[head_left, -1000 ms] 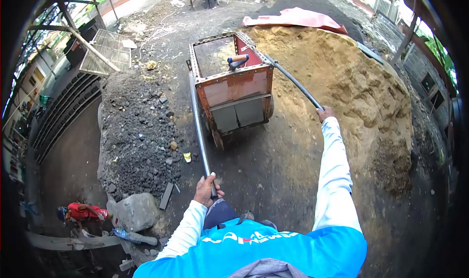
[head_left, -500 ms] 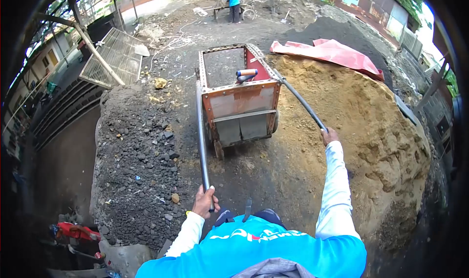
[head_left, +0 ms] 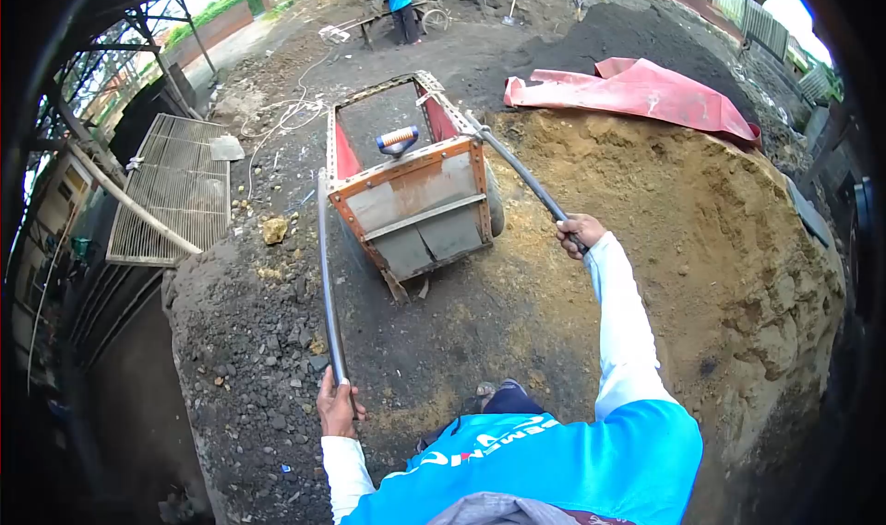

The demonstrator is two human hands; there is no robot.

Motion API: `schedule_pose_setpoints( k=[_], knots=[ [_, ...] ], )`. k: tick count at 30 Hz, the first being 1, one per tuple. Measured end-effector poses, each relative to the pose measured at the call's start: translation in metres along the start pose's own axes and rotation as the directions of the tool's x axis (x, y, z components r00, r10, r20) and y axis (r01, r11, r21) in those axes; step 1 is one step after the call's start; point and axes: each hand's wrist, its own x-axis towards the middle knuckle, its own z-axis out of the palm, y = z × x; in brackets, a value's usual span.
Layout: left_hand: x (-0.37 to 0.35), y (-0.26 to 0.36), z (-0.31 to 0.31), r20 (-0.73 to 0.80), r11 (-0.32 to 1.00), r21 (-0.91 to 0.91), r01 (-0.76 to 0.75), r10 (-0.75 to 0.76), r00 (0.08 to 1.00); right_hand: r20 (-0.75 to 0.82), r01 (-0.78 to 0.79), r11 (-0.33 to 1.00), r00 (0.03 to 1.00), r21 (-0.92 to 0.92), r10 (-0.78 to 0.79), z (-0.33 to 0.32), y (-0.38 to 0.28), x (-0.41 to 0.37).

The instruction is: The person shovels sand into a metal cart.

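A boxy handcart [head_left: 420, 207] with a rusty orange frame and grey panels stands ahead of me, tilted slightly in view. Two long metal handles run from it toward me. My left hand [head_left: 339, 407] is closed round the end of the left handle [head_left: 328, 290]. Farther forward, my right hand [head_left: 580, 235] grips the end of the right handle [head_left: 526, 176]. A blue-and-orange object with a white-striped roll [head_left: 398, 140] lies at the cart's near rim. One cart wheel [head_left: 496, 205] shows on the right; the left one is mostly hidden.
A sand mound [head_left: 664, 220] rises on the right, partly under a red sheet [head_left: 637, 96]. Dark gravel [head_left: 249, 368] borders a drop on the left. A slatted screen [head_left: 171, 188] leans beyond it. Another person [head_left: 397, 6] stands far back beside a second cart.
The cart has swung left and turned in view, with both handles. My left hand has moved left and down; my right hand has shifted left and slightly up. Both keep their grip.
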Motion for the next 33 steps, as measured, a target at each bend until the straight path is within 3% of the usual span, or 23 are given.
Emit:
schedule_pose_setpoints(
  k=[5,14,17,19,23,28,31,33],
  knots=[
    [0.198,0.077,0.032,0.036,0.991,0.135,-0.025,0.021,0.999,-0.089,-0.008,1.0,0.996,-0.029,0.005,0.033,-0.05,0.172],
    [0.572,0.213,0.055,0.122,0.968,0.235,-0.091,0.064,0.99,-0.191,0.041,0.981,0.982,0.188,-0.005,0.122,-0.101,0.467],
    [0.703,0.267,0.07,0.079,0.961,0.269,-0.059,0.039,0.996,-0.269,-0.015,0.995,0.962,0.101,0.042,0.15,-0.116,0.572],
    [0.795,0.313,0.076,0.14,0.961,0.275,-0.036,-0.003,0.99,-0.267,0.011,0.969,0.962,0.247,0.058,0.183,-0.146,0.633],
    [0.973,0.389,0.095,0.112,0.927,0.354,-0.126,0.092,0.989,-0.188,0.09,0.898,0.982,0.43,-0.008,0.226,-0.193,0.774],
    [1.153,0.464,0.146,0.119,0.89,0.406,-0.209,0.175,0.977,-0.102,0.059,0.695,0.995,0.716,0.02,0.248,-0.244,0.924],
    [1.267,0.512,0.191,0.143,0.866,0.459,-0.199,0.149,0.978,-0.178,0.126,0.613,0.984,0.78,0.024,0.254,-0.262,1.009],
    [1.339,0.542,0.218,0.175,0.862,0.46,-0.214,0.149,0.973,-0.217,0.132,0.639,0.975,0.758,0.055,0.261,-0.286,1.062]
  ],
)
